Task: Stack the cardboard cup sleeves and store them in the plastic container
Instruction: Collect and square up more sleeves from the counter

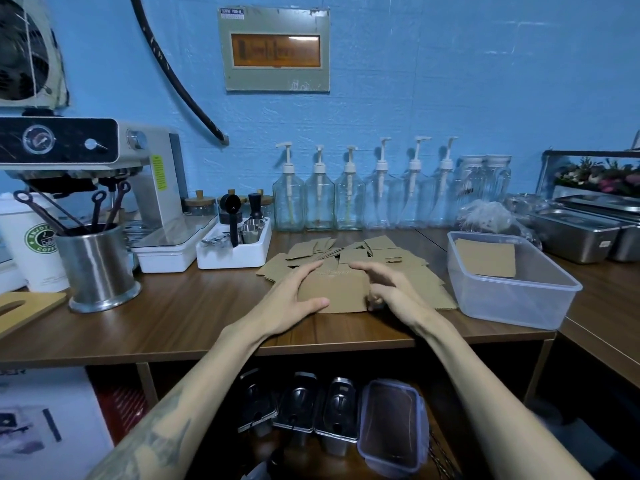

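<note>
At the left edge of the wooden counter (pixel 166 317), a white paper cup (pixel 33 244) is sitting cut off by the frame, its green round logo half hidden behind a steel utensil holder (pixel 98 266); only "ENJOY" and "COFFEE" are reading. An espresso machine (pixel 104 168) behind it is carrying a yellow-green sticker, print too small to read. Near the counter's front edge, mid-way along, the left hand (pixel 294 299) is gripping the left side of a stack of cardboard sleeves (pixel 334 292), thumb curling over the front edge. The right hand (pixel 391 289) is bending round the stack's right side, fingertips partly hidden behind the cardboard. More loose sleeves (pixel 346 252) are lying scattered behind, toward the row of pump bottles (pixel 349 199) at the back edge. Toward the counter's right end, the clear plastic container (pixel 512 299) is sitting open, well apart from the hands, one sleeve bundle (pixel 485 258) already inside. Bare wood is showing between stack and container. The wall panel (pixel 275 50) label is blurring out.
</note>
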A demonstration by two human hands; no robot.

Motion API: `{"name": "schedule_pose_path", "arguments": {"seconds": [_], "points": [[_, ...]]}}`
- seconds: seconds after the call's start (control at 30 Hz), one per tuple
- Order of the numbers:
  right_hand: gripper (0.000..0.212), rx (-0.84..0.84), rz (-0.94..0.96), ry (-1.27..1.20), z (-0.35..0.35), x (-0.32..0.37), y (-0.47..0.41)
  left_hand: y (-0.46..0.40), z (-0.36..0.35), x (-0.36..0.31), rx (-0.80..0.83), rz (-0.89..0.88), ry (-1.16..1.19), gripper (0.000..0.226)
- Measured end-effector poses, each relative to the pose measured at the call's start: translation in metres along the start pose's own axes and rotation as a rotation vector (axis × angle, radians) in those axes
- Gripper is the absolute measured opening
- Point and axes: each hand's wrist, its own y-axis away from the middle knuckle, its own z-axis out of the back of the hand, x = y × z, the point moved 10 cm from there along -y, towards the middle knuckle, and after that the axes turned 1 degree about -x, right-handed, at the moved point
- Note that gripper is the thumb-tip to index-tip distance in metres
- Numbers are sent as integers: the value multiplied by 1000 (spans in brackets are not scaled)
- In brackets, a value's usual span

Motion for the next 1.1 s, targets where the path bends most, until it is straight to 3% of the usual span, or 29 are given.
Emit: {"name": "schedule_pose_path", "arguments": {"seconds": [0.27,0.43,0.6,0.73,0.93,1.0,1.1], "points": [[40,-86,123,258,1,-1,-8,3,-5,-10,-26,-31,-252,63],[46,-82,95,224,-1,-11,-15,1,-1,-8,-50,-31,-197,62],[34,-112,120,173,5,-7,-15,-1,6,8,-55,41,-4,68],[33,-199,123,129,20,-8,-15,-1,34,27,-206,115,151,44],[37,-328,130,54,34,-11,-18,-16,65,72,-333,213,4,18],[35,-336,125,46,36,-13,-20,-23,64,85,-300,270,-63,22],[33,-328,105,84,36,-15,-21,-29,49,89,-167,323,-175,50]]}}
